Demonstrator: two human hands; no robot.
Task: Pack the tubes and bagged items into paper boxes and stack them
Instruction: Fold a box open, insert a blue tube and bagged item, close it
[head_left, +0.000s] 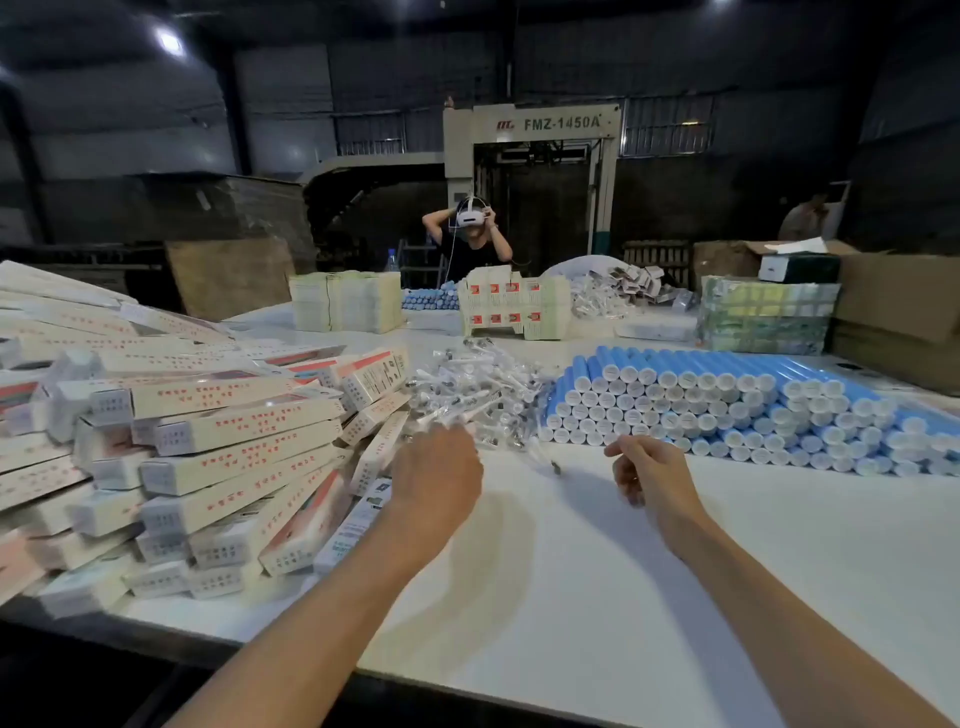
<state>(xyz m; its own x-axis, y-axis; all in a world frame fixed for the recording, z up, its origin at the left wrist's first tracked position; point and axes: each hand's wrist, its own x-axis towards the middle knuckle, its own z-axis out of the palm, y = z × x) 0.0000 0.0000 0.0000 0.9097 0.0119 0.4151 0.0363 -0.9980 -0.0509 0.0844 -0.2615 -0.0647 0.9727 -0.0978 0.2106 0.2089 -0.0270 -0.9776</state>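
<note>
A heap of packed white paper boxes with red print fills the table's left side. In the middle lies a pile of clear bagged items. To the right, blue tubes with white caps are stacked in rows. My left hand reaches to the near edge of the bagged pile, its fingertips at a bag; the grip itself is hidden behind the hand. My right hand hovers over the white table in front of the tubes, fingers loosely curled and holding nothing.
Flat unfolded box blanks and bundled stacks stand at the far side. Wrapped packs and cardboard cartons sit at the back right. A person wearing a headset stands across the table, before a large machine.
</note>
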